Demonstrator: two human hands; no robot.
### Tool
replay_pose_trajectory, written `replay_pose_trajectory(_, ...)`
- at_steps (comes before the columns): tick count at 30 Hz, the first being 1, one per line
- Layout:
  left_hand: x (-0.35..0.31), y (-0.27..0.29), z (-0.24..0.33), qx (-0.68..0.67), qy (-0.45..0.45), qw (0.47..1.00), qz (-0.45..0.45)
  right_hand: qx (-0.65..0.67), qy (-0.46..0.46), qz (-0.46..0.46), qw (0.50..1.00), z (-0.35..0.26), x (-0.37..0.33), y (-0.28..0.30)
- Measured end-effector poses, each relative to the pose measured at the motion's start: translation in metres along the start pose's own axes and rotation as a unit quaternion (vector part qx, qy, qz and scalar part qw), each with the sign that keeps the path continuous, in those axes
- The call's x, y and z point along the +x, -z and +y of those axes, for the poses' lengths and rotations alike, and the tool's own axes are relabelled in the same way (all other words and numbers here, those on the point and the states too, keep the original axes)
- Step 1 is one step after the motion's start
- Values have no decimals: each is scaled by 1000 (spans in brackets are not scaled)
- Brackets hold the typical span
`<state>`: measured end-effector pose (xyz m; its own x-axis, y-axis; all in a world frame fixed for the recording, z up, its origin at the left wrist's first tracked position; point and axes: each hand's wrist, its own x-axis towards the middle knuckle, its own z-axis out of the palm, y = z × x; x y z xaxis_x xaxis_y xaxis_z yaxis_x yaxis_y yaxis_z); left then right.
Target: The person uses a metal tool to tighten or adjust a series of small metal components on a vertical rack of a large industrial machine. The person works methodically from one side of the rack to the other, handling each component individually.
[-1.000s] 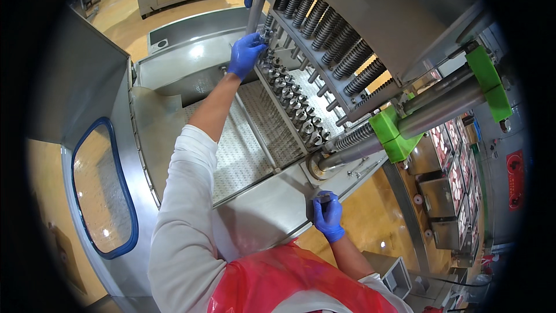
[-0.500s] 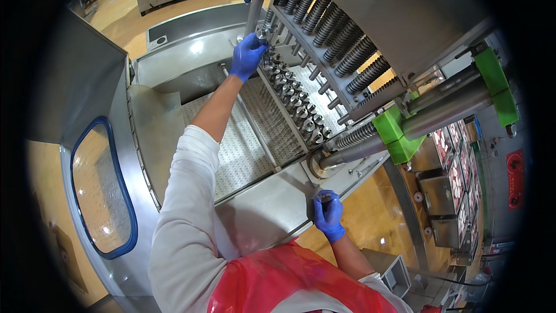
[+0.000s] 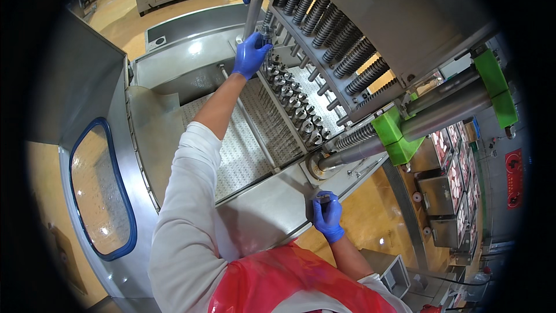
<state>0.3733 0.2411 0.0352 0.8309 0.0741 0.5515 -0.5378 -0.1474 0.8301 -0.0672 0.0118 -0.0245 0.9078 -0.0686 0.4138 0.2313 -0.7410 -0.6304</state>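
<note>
Glare [image 3: 381,241] is kinda being bounced off the tan floor [image 3: 365,211]; a red sign [image 3: 514,178] is being displayed on the grey wall [image 3: 494,177].

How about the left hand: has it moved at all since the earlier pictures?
Yes, slightly: the left hand has shifted rightward in the picture, widening its gap from the upper end of the metal rod.

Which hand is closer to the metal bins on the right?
Right: the right hand is left of the metal bins; the left hand is farther left, over the machine.
</note>
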Motion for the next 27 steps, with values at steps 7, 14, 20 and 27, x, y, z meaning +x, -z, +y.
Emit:
replay_pose_trajectory(7, 5, 3, -12, 17, -22, 999, 25, 13, 4, -5, 1000, 1, -1, -1)
replay_pose_trajectory(14, 5, 2, -5, 27, -18, 999, 1, 21, -7, -1, 1000, 0, 0, -1)
replay_pose_trajectory(20, 1, 0, -12, 20, -57, 998, 14, 18, -17, -2, 1000, 2, -1, -1)
replay_pose_trajectory(27, 6, 2, -17, 58, -54, 996, -29, 13, -9, 3, 1000, 2, -1, -2)
